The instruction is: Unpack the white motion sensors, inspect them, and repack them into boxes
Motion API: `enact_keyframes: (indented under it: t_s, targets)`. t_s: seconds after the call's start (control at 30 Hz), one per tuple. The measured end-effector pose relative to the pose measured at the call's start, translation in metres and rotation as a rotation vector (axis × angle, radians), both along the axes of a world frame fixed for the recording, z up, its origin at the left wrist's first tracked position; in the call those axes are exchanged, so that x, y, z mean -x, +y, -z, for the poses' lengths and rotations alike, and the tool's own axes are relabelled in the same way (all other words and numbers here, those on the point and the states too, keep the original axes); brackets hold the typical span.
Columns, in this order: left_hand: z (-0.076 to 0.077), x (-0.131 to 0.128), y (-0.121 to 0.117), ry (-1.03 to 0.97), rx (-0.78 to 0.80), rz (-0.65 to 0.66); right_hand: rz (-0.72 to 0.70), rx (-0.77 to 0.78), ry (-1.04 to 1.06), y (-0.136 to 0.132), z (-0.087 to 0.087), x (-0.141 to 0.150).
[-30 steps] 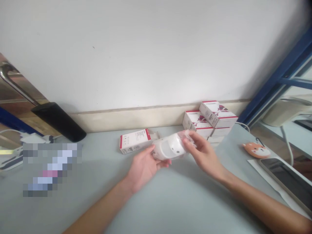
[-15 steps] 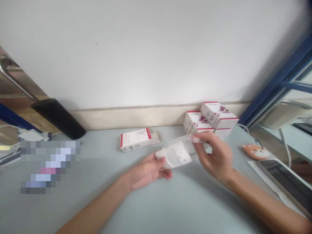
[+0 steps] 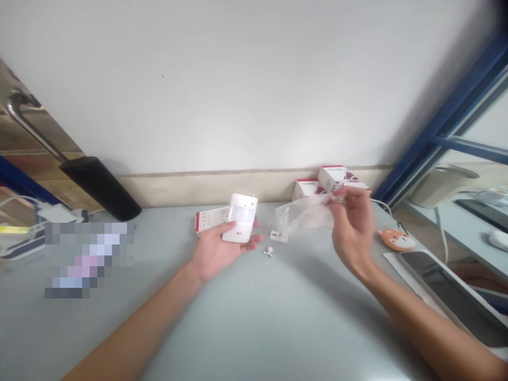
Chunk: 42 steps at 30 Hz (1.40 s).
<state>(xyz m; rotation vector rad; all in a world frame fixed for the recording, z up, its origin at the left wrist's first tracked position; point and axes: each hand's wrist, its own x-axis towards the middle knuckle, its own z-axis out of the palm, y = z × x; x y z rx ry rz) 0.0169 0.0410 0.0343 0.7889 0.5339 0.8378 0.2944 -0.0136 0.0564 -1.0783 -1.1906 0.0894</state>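
Note:
A white motion sensor (image 3: 241, 217) with a round lens window rests upright in my left hand (image 3: 222, 248), held against the palm by the fingers. My right hand (image 3: 353, 227) pinches the top of a clear plastic bag (image 3: 305, 214) above the table. Below the bag lie a small white bracket (image 3: 278, 236) and a tiny white part (image 3: 268, 252), both apart from my hands. A white box with red edges (image 3: 210, 220) lies behind the sensor, partly hidden by it.
Several white-and-red boxes (image 3: 331, 180) are stacked against the wall's cream skirting. A black handle (image 3: 101, 185) lies at the far left, and a pixelated patch (image 3: 89, 259) covers the table's left side. On the right are an orange fox-shaped item (image 3: 396, 239) and a tablet (image 3: 444, 291).
The sensor has come out of the bag and now sits in my left hand. My right hand has lifted the bag away, and the small white parts now lie on the table.

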Motion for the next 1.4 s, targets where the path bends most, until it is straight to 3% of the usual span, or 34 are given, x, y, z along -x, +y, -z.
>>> enact_keyframes:
  t_s: [0.1, 0.23, 0.33, 0.47, 0.57, 0.77, 0.97, 1.13, 1.23, 1.4]
  targets:
    - [-0.016, 0.0, 0.0, 0.009, -0.066, -0.087, -0.168, 0.251, -0.035, -0.009, 0.007, 0.019]
    - [-0.026, -0.004, -0.008, 0.043, -0.061, -0.129, -0.415, 0.54, -0.249, -0.023, 0.024, 0.042]
    - [-0.022, -0.006, -0.019, 0.05, 0.0, -0.109, -0.337, 0.569, -0.498, -0.027, 0.033, 0.047]
    - [-0.01, -0.006, -0.034, 0.034, 0.105, -0.022, -0.149, 0.367, -0.675, -0.026, 0.036, 0.044]
    - [0.0, -0.008, -0.041, 0.042, 0.139, 0.119, -0.171, 0.31, -0.607, -0.028, 0.037, 0.042]
    - [0.013, -0.01, -0.047, 0.044, 0.107, 0.208, -0.385, 0.605, -0.2, -0.031, 0.036, 0.047]
    - [0.01, -0.011, -0.046, 0.118, 0.064, 0.306, -0.513, 0.787, 0.146, -0.027, 0.026, 0.047]
    - [0.006, -0.012, -0.047, 0.097, 0.069, 0.365, -0.576, 0.749, 0.23, -0.025, 0.016, 0.043]
    - [0.004, -0.008, -0.043, 0.087, 0.046, 0.392, -0.528, 0.675, 0.208, -0.023, 0.01, 0.036]
    - [0.005, -0.002, -0.036, 0.078, 0.104, 0.444, -0.223, 0.486, 0.264, -0.005, 0.012, 0.008]
